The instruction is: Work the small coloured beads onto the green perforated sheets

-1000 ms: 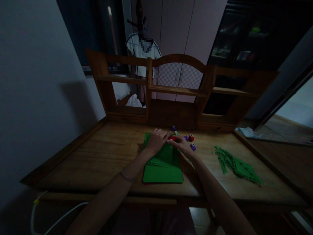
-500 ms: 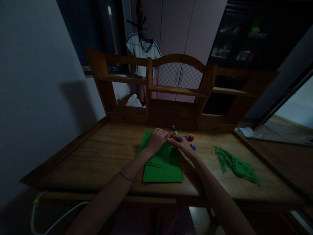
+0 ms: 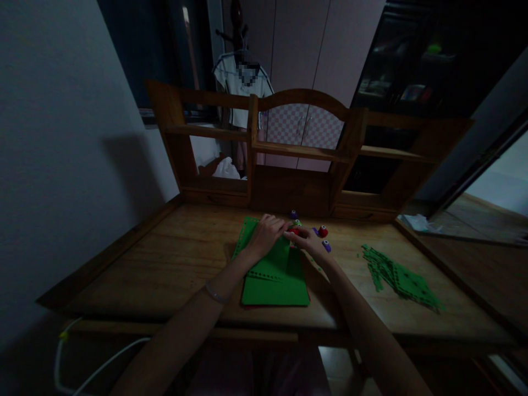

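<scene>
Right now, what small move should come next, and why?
Probably squeezing the red object: the right hand holds it by the edge of the upper green sheet, the left hand rests on that sheet, and holes line two of its edges.

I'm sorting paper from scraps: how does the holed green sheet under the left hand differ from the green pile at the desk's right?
The green sheet is broad and mostly plain, with holes along an edge; the green pile is a jumble with strips and many more holes.
The left hand lies over the sheet; neither hand is at the pile.
Both are green and holed.
</scene>
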Action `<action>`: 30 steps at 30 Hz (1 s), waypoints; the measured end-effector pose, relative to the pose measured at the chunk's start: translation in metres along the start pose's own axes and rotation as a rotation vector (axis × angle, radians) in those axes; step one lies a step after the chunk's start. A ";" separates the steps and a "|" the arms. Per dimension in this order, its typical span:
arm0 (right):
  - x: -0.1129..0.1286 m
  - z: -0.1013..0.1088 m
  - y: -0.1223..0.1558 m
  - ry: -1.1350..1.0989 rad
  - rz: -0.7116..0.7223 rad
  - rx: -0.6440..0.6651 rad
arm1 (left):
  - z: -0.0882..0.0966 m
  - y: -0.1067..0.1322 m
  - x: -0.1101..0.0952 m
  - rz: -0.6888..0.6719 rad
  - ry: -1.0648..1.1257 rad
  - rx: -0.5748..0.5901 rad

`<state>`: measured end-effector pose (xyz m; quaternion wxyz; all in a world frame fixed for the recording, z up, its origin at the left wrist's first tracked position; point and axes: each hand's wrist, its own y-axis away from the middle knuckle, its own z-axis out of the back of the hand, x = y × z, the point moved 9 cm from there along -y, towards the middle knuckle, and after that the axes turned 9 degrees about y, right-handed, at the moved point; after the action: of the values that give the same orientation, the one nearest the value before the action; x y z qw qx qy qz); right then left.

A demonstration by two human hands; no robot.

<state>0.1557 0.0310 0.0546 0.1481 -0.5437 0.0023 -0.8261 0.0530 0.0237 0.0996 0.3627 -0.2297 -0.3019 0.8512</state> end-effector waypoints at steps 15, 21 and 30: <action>-0.005 0.005 -0.004 -0.072 -0.018 -0.046 | -0.001 0.000 0.002 -0.017 -0.033 0.007; -0.002 0.000 -0.003 -0.132 -0.030 0.027 | -0.001 0.000 0.000 -0.031 -0.038 0.020; -0.004 -0.002 -0.004 -0.171 -0.016 0.034 | -0.001 0.001 0.002 -0.026 -0.063 0.014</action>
<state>0.1548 0.0351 0.0510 0.1503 -0.6099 -0.0290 -0.7776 0.0521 0.0250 0.0979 0.3658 -0.1961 -0.3102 0.8553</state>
